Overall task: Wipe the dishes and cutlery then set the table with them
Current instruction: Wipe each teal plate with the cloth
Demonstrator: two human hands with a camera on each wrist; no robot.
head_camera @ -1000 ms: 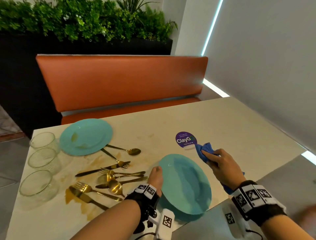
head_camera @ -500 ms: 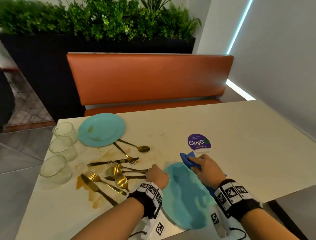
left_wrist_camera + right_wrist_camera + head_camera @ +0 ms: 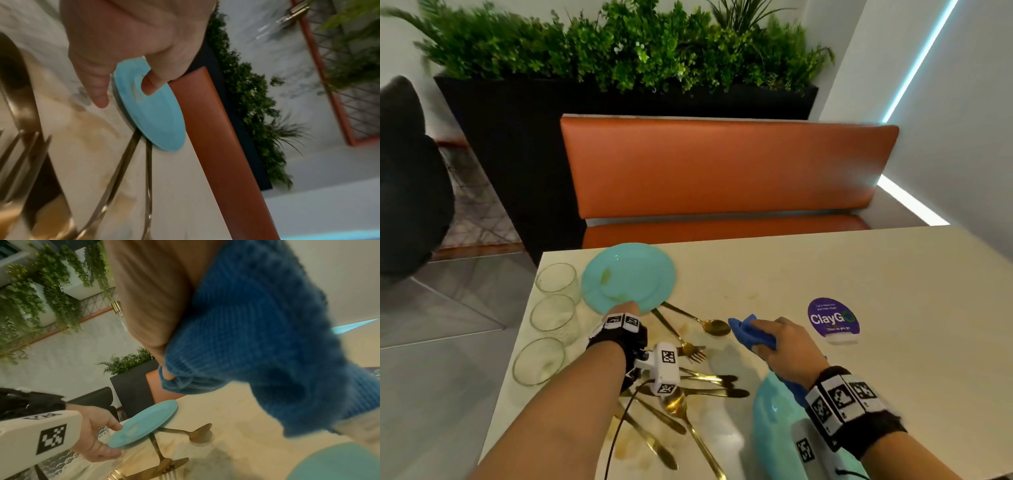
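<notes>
Pinching the stained round turquoise plate by its near rim, left hand has thumb above, fingers beneath. Right hand clutches the crumpled blue knitted cloth, right of that plate. Gold cutlery, three clear glasses near it: judged unwiped; table unset.

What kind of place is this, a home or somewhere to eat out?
Most likely a restaurant or café. An orange padded bench faces the table, a long planter of greenery stands behind it, and a round printed "ClayGo" sticker is stuck on the tabletop.
</notes>
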